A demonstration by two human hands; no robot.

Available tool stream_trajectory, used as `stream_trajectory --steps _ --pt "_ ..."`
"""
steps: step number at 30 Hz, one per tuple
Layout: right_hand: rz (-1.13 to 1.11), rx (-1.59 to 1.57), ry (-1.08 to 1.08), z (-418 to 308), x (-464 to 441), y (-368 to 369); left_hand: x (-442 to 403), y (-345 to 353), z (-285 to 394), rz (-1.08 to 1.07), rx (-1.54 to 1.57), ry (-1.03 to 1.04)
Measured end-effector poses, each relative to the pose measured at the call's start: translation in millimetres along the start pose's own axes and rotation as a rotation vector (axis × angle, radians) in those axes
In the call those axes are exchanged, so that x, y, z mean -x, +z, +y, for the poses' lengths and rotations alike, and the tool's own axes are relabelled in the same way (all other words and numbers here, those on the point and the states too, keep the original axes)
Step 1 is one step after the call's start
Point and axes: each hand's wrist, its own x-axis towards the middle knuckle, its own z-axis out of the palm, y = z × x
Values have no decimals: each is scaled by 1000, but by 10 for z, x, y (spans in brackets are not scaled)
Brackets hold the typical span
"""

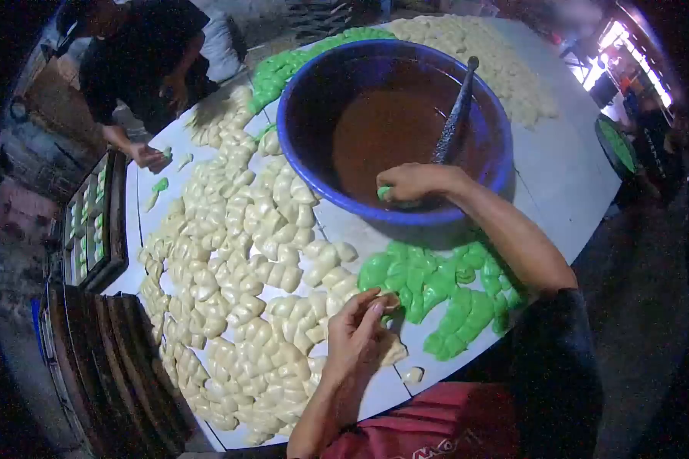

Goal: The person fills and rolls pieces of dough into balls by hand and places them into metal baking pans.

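Note:
My right hand [419, 182] is inside the near rim of a large blue basin [295, 164], its fingers closed on a small piece of green dough [383, 193]. Brown filling [383, 130] covers the basin's bottom, and a long-handled spoon or paddle [453, 118] leans in it. Lower down, my left hand [356, 329] pinches a small piece of dough [390, 301], partly hidden by the fingers. Flattened green dough pieces [459, 314] lie just to its right. Many cream dough pieces [245, 344] spread over the white table to its left.
Across the table, a co-worker's hand [148, 156] holds a bit of green dough. Beside it stands a dark tray [119, 222] with green pieces. Stacked dark trays [107, 344] line the left edge. More cream dough [482, 61] lies behind the basin; a round green-filled tray [617, 144] is far right.

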Motion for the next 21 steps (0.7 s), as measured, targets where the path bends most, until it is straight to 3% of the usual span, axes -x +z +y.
stream_trajectory --steps 2,5,6,10,15,19,20,21 --pt "51 41 -95 68 -7 77 13 -18 -11 20 -35 46" --pt "93 -249 -74 -15 -5 -53 44 -26 134 -3 -165 40" --pt "151 -511 -86 -50 117 -82 97 24 222 2 -35 -37" --pt "377 -1062 -192 -330 361 -62 -2 -96 243 -59 -331 239" --pt "465 -1447 -275 -1201 689 216 -26 -87 471 -131 -6 256" --pt "350 -1601 -343 -1667 548 794 125 -431 398 -190 409 259" --pt "260 -1655 -418 -1823 558 869 293 -481 475 -122 498 204" --pt "256 -1653 -433 -1911 524 991 401 -634 490 -119 462 250"
